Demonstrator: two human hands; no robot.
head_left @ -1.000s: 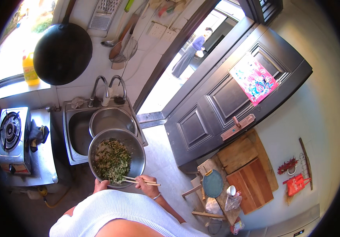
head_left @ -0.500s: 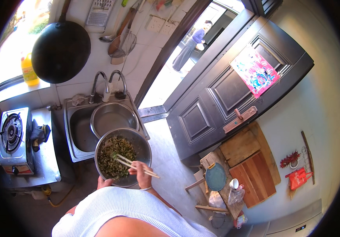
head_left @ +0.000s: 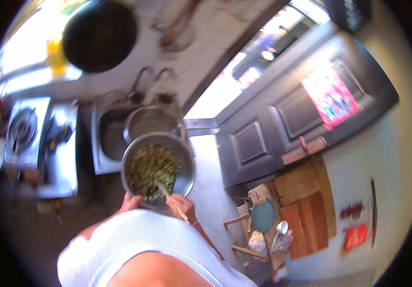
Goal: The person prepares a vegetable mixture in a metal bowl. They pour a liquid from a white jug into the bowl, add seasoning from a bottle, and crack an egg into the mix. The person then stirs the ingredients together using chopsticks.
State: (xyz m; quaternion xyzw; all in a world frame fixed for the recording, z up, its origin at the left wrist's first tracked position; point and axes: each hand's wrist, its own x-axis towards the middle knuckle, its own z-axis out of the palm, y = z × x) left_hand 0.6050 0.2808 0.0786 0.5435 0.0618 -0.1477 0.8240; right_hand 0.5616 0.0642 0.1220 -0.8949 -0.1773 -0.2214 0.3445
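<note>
A large steel mixing bowl is in front of me, its far edge overlapping the sink. Chopped green-and-brown filling covers much of its bottom, mostly on the left side. My left hand grips the near-left rim, fingers partly hidden by the bowl and my sleeveless white top. In my right hand, closed at the near-right rim, is a pair of chopsticks. Their tips are down in the filling, where a paler green patch shows.
Beyond the bowl is a steel sink with a round basin in it. A gas stove stands left. At right are a dark open door and a small wooden table. Another person is outside the doorway.
My view has swung, shifting the room up and right and blurring it. The chopsticks now slant more steeply into the filling. Both hands keep their grips.
</note>
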